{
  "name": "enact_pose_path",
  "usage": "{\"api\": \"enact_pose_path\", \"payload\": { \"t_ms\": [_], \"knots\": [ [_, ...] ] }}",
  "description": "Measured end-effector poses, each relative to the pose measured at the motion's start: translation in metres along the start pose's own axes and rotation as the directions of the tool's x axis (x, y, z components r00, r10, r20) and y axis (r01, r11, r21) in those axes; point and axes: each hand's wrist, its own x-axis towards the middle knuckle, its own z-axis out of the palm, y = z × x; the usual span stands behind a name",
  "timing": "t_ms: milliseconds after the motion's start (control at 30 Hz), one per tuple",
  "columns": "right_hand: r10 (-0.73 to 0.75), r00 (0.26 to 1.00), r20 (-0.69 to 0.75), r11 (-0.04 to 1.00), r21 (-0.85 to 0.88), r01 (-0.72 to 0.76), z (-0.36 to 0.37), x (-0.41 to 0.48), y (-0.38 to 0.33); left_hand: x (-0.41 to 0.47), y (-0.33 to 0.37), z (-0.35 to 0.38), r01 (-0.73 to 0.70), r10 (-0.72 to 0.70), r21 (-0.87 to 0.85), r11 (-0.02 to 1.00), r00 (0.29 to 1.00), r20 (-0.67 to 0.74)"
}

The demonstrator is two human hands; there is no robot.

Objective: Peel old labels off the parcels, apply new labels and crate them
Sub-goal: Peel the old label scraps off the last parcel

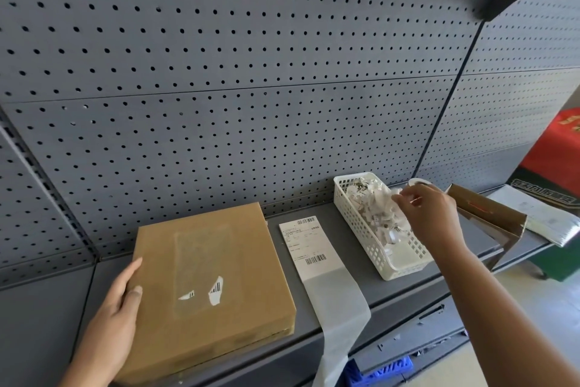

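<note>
A flat brown cardboard parcel (207,286) lies on the grey shelf (405,292). Its top bears a glue patch and two small white label remnants (216,290). My left hand (120,305) holds the parcel's left edge, thumb on top. To its right lies a new white label (309,245) on a long strip of backing paper (340,317) that hangs over the shelf's front. My right hand (430,214) hovers over a white plastic basket (361,226) of torn label scraps, fingers pinched on a small white scrap (400,195).
A grey pegboard wall (251,72) rises behind the shelf. A tape roll (419,182) sits behind the basket. An open brown carton (489,217), a silver mailer (546,217) and a red box (558,148) lie to the right. A blue crate (379,369) shows below the shelf.
</note>
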Motion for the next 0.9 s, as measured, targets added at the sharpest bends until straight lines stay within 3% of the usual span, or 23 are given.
{"api": "enact_pose_path", "payload": {
  "t_ms": [167,500,700,900],
  "knots": [
    [-0.017,0.999,-0.029,0.999,0.048,0.018,-0.01,0.003,-0.004,0.005,-0.006,0.001,0.01,-0.01,0.026,1.0,1.0,0.0],
    [0.183,0.975,0.126,0.932,0.293,-0.213,-0.016,0.013,-0.003,0.003,-0.006,0.001,-0.007,0.007,-0.006,1.0,1.0,0.01],
    [0.171,0.974,0.146,0.932,0.298,-0.208,-0.014,0.016,0.003,0.003,-0.006,0.0,-0.011,0.011,-0.045,0.999,1.0,0.012],
    [0.192,0.961,0.198,0.961,0.161,-0.225,-0.008,0.015,-0.001,0.0,-0.003,0.0,-0.001,0.002,-0.06,0.998,1.0,0.006]
  ]
}}
